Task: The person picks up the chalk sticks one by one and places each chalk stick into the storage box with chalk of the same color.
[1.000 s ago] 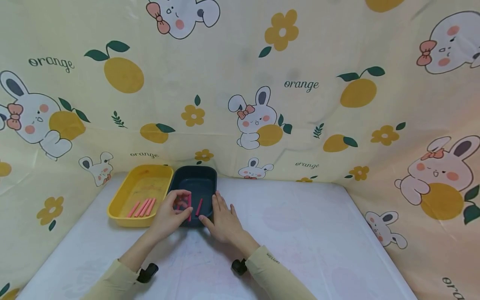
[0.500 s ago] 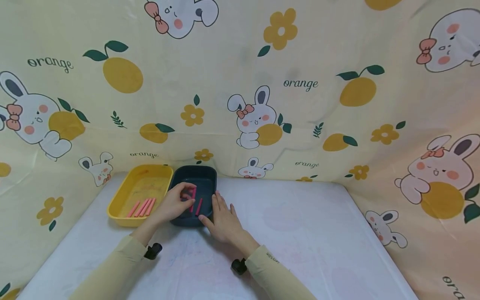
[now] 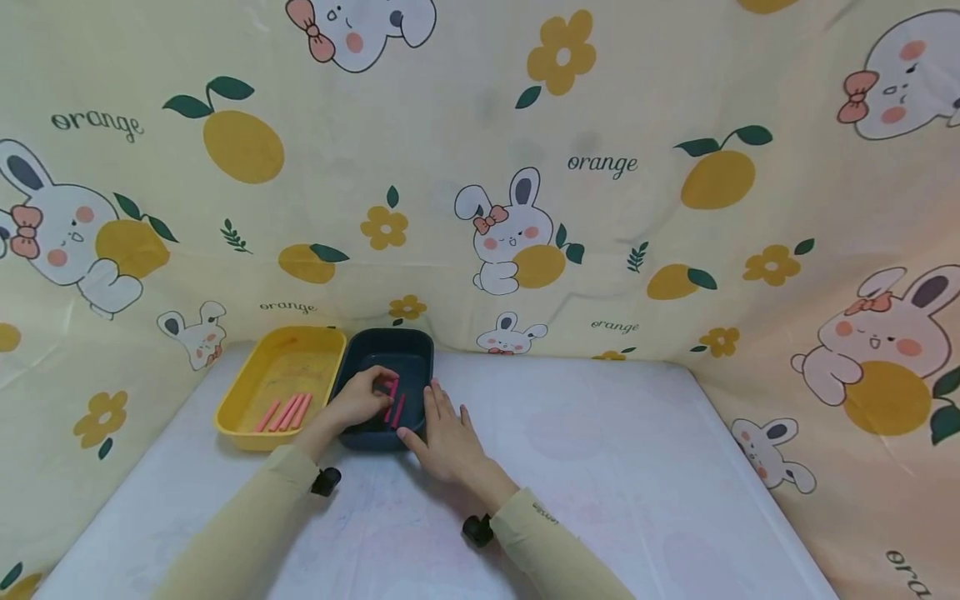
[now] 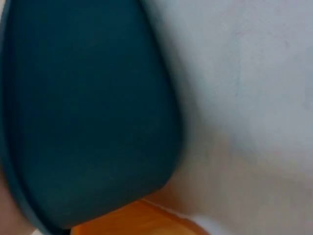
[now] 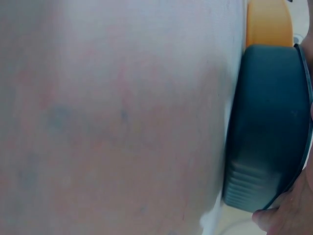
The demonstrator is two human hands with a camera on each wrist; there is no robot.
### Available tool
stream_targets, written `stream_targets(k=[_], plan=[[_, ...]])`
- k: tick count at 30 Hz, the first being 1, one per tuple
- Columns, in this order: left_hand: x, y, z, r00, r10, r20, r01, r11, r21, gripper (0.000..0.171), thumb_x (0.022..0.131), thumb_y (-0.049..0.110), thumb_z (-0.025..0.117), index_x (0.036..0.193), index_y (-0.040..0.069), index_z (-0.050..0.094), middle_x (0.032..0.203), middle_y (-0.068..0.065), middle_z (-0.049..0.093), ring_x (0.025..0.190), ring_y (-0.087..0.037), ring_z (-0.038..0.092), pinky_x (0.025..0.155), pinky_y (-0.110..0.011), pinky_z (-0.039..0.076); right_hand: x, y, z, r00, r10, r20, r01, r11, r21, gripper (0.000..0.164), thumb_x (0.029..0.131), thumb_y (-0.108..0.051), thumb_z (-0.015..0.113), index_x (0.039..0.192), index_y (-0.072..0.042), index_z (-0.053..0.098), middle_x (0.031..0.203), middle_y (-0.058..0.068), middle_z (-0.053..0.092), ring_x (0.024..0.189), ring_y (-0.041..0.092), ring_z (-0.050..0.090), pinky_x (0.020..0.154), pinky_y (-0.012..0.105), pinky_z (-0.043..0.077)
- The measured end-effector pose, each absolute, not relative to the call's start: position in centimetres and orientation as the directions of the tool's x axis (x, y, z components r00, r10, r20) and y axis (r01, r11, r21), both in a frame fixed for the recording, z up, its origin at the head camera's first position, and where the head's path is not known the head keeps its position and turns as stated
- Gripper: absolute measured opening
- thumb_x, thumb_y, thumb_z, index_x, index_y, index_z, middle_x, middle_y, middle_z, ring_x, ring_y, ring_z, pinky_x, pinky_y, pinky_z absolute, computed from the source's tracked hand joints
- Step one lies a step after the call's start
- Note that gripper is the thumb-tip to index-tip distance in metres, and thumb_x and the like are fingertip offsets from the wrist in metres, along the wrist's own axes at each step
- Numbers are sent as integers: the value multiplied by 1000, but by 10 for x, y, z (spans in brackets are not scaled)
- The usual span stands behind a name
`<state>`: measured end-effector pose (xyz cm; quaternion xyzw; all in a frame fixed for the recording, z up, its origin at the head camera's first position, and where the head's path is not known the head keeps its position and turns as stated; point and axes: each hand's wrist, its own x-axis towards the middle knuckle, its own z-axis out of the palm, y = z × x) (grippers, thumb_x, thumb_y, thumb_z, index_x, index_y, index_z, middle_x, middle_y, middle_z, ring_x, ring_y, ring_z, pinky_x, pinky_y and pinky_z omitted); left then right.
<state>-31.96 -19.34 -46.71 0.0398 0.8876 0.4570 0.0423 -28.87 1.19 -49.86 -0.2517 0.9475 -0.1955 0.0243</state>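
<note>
My left hand (image 3: 362, 397) reaches into the dark blue tray (image 3: 384, 340) and pinches a short pink stick (image 3: 393, 386) between thumb and fingertips. Another pink stick (image 3: 399, 410) lies on the tray's floor, just right of those fingers, and part of a further one shows below the fingertips. My right hand (image 3: 450, 440) rests against the tray's right wall and near corner, fingers stretched along the rim. In the left wrist view the tray's outer wall (image 4: 93, 112) fills the left side; the right wrist view shows its ribbed outer side (image 5: 266, 122) beside the fingers.
A yellow tray (image 3: 247, 383) stands right against the dark one on its left, with several paler pink sticks (image 3: 288, 412) near its front end. White cloth covers the table (image 3: 600, 467). Behind hangs a cream curtain (image 3: 435, 133) printed with rabbits and oranges.
My left hand has moved farther into the dark tray, away from me and slightly right, carrying the pinched stick. The right hand has stayed at the tray's side.
</note>
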Motion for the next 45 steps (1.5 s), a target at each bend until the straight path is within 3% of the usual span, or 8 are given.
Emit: stream_targets(k=[9, 17, 27, 39, 45], plan=[[-326, -193, -479, -993, 92, -71, -5, 577, 817, 43, 91, -5, 64, 134, -8, 60, 120, -23, 65, 92, -25, 67, 80, -37, 59, -287, 13, -499, -871, -489, 54, -469, 793, -389, 88, 106, -65, 36, 166, -5, 13, 175, 9, 4, 160, 24, 13, 124, 59, 17], [-326, -193, -483, -993, 91, -70, 9, 673, 740, 40, 94, -2, 65, 133, -7, 63, 119, -21, 69, 106, -31, 64, 97, -48, 54, -285, 13, -499, -870, -490, 54, -471, 793, -388, 89, 105, -67, 34, 166, -6, 12, 175, 9, 3, 160, 25, 13, 124, 58, 18], [-331, -191, -485, -992, 91, -91, 11, 767, 641, 39, 91, 1, 71, 129, -5, 67, 110, -18, 71, 99, -29, 64, 97, -49, 53, -284, 15, -498, -870, -491, 48, -468, 791, -394, 89, 105, -66, 34, 166, -5, 12, 175, 9, 3, 160, 23, 12, 124, 59, 18], [-331, -187, -486, -991, 87, -107, 0, 777, 629, 36, 92, 3, 71, 128, -2, 69, 111, -17, 71, 100, -28, 64, 96, -48, 54, -283, 17, -497, -872, -487, 50, -467, 798, -381, 87, 106, -64, 36, 166, -5, 13, 175, 9, 4, 160, 25, 13, 125, 58, 17], [-326, -187, -482, -998, 67, -13, 45, 790, 611, 37, 96, 10, 68, 130, -2, 68, 117, -21, 66, 105, -32, 64, 96, -51, 53, -285, 19, -495, -869, -487, 90, -484, 793, -369, 88, 105, -66, 35, 166, -6, 14, 174, 7, 8, 159, 24, 16, 125, 57, 18]])
